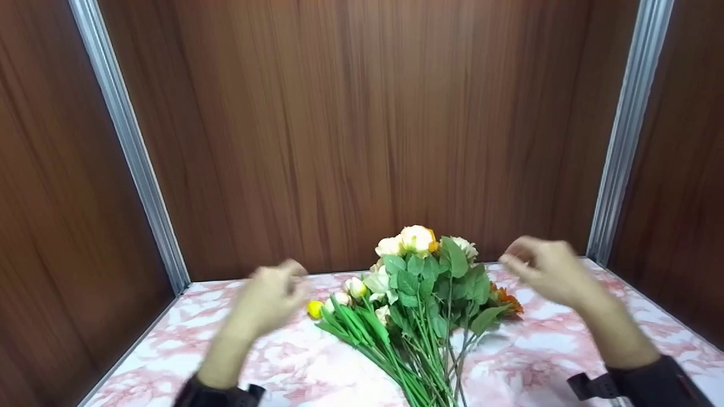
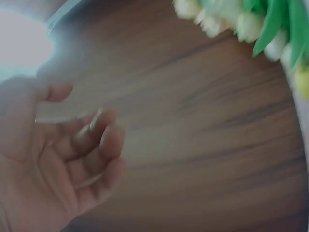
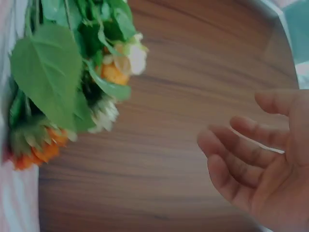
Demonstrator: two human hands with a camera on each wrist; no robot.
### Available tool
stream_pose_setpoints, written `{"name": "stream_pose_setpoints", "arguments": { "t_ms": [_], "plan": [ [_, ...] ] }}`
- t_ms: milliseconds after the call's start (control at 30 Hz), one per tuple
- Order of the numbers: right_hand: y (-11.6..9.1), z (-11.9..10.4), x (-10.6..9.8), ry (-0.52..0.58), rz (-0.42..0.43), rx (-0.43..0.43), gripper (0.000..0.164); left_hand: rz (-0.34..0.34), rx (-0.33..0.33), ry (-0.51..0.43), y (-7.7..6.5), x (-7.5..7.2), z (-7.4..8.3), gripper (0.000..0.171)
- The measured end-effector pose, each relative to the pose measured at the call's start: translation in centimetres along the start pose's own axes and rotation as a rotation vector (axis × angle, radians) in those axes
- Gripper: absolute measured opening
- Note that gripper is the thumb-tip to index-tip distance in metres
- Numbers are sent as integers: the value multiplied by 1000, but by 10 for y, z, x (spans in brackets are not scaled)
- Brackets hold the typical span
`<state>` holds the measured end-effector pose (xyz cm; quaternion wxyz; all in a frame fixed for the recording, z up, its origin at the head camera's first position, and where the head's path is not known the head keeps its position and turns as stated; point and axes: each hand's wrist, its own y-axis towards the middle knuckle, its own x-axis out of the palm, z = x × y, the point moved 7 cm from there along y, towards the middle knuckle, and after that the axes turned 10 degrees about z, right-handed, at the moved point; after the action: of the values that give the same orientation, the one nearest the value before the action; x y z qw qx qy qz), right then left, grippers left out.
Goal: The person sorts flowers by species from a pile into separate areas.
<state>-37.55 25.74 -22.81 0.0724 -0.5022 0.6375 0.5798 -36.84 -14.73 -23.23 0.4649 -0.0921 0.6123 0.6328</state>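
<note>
A bunch of flowers (image 1: 418, 288) lies on the table with its stems toward me and its blooms at the far side. White blooms (image 1: 417, 240) top it, yellow and pale tulips (image 1: 355, 287) spread to the left, and orange flowers (image 1: 507, 299) show at the right. My left hand (image 1: 271, 299) hovers left of the tulips, apart from them, fingers loosely curled around nothing. On the other side my right hand (image 1: 546, 268) is raised near the orange flowers without touching them; the right wrist view shows its fingers relaxed and holding nothing.
The tabletop (image 1: 317, 373) has a pink and white marbled surface. Brown wood-grain panels (image 1: 362, 130) stand behind it and on both sides, joined by metal corner posts (image 1: 127, 135). The lower stem ends run out of the head view.
</note>
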Motion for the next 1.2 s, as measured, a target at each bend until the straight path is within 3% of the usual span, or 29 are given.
{"name": "stream_pose_setpoints", "arguments": {
  "t_ms": [100, 200, 267, 367, 533, 700, 867, 967, 1100, 1200],
  "plan": [
    [-11, -6, 45, 127, -275, 12, 26, -245, 71, -107, -14, 54, 20, 27],
    [-31, -14, 91, 239, -539, 39, 26, -432, 121, -163, -33, 107, 42, 31],
    [-45, -19, 115, 259, -658, 51, 25, -530, 116, -159, -47, 133, 55, 45],
    [-60, -32, 138, 175, -732, -47, 26, -620, 51, -143, -59, 157, 69, 74],
    [-64, -59, 151, 56, -715, -264, 31, -626, -117, -100, -55, 171, 86, 108],
    [-68, -72, 155, 0, -747, -335, 35, -598, -185, 126, -51, 181, 97, 130],
    [-71, -73, 157, -1, -776, -358, 41, -603, -197, 342, -49, 194, 104, 132],
    [-70, -70, 158, 46, -777, -350, 45, -602, -203, 404, -46, 202, 106, 127],
    [-66, -66, 152, 112, -783, -252, 45, -592, -237, 354, -47, 204, 98, 121],
    [-59, -61, 136, 158, -750, -186, 41, -568, -232, 281, -51, 200, 86, 115]
  ]
}}
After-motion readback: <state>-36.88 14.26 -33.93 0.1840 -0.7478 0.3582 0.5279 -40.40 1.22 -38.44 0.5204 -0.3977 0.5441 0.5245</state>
